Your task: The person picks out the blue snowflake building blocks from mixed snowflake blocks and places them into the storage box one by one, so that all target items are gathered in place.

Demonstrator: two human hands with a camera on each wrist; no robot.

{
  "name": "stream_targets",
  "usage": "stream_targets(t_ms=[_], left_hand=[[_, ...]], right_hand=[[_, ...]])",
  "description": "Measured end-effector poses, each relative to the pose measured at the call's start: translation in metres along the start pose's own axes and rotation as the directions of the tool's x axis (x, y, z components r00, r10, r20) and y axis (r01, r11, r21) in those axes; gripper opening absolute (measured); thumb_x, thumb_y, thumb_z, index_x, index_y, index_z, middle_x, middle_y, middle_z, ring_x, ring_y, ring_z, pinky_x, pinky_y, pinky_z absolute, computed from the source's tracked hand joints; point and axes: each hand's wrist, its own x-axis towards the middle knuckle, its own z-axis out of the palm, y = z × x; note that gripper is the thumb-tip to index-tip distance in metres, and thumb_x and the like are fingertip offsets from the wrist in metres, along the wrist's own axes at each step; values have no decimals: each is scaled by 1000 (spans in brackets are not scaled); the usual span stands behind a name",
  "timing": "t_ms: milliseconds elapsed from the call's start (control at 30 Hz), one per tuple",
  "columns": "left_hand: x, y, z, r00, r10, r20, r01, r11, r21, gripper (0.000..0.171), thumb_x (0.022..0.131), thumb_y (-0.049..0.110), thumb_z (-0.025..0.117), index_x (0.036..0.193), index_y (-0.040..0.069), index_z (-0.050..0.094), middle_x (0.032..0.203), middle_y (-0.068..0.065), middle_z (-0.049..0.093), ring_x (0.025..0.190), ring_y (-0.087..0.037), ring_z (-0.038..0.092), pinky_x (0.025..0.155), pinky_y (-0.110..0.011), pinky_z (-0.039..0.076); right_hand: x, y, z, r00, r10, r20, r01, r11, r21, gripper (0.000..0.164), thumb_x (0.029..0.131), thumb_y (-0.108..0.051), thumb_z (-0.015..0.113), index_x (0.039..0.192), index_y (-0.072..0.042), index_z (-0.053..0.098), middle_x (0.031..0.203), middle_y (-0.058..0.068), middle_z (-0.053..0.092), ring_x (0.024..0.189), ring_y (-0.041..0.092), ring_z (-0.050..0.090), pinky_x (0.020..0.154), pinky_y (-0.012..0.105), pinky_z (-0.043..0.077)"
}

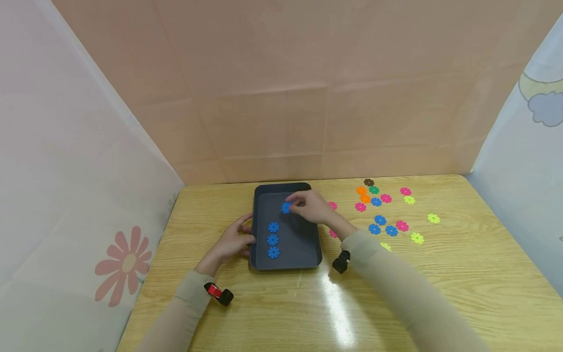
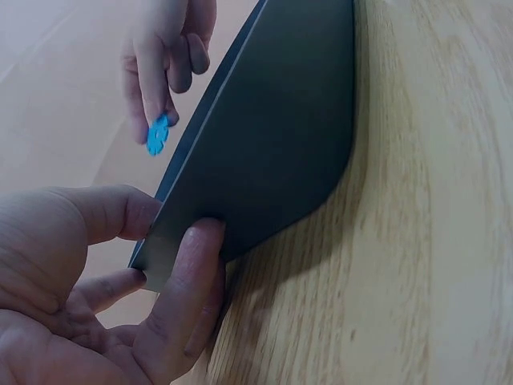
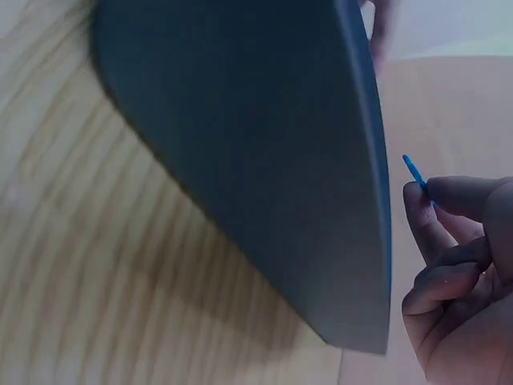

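A dark grey tray (image 1: 299, 244) lies on the wooden table, with several blue notched discs (image 1: 273, 240) in a column on the left part of its floor. My left hand (image 1: 233, 239) grips the tray's left side; in the left wrist view its thumb and fingers (image 2: 196, 265) pinch the wall and rim. Over the tray, my right hand (image 1: 312, 208) pinches another blue notched disc (image 1: 286, 208) between thumb and fingertips. The right wrist view shows this held disc (image 3: 413, 170) edge-on, above the level of the tray's rim.
Right of the tray lie loose notched discs: blue (image 1: 380, 220), pink (image 1: 402, 226), yellow (image 1: 433, 218), orange (image 1: 361, 190), green (image 1: 374, 189) and brown (image 1: 369, 182). A pink disc (image 1: 333, 206) sits close to the right forearm. A cloth backdrop (image 1: 272, 122) rises behind the table.
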Motion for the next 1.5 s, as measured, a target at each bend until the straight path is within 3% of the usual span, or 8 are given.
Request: stream_targets(t_ms=[167,367,667,867,1267,1500], left_hand=[[1,-3,0,1000,-7,-4,7,1000,3,83,89,0,65,164,14,31,128,-27,51,83,-28,71,64,-43,63],[1,-3,1,1000,-8,-14,8,1000,5,84,88,-1,66,164,15,32,127,-26,53,82,-28,71,63,-43,63],[2,-2,1,1000,-1,-7,1,1000,5,83,89,-1,66,164,13,32,130,-29,51,82,-28,70,62,-43,62],[0,-1,1,1000,-1,-8,1,1000,-2,83,90,-1,65,165,11,28,132,-31,50,84,-32,70,62,-46,62],[1,-2,2,1000,-11,-20,11,1000,7,83,89,0,66,164,13,32,130,-27,53,84,-29,70,62,-42,62],[1,-2,2,1000,-9,-21,9,1000,10,82,91,0,66,164,14,32,131,-28,52,84,-28,70,63,-43,62]], right_hand=[[8,-2,13,1000,-1,29,2,999,-39,25,97,-14,73,120,-9,76,101,3,76,89,17,69,75,34,55],[14,-3,24,998,57,28,-55,996,-68,23,96,-17,74,117,-11,77,98,2,77,86,15,70,77,36,57],[21,-2,34,994,106,26,-105,993,-51,21,95,-20,76,114,-11,79,92,-2,76,83,14,68,74,33,55],[23,-1,37,995,98,17,-97,994,-60,21,96,-21,75,112,-9,79,95,-2,77,88,14,70,81,36,57],[14,2,24,1000,-6,13,6,1000,-17,25,97,-19,73,117,-5,78,111,4,76,106,21,71,94,42,56],[5,5,5,1000,2,2,-2,1000,27,30,98,-20,73,123,-3,75,114,5,75,111,24,68,98,46,53]])
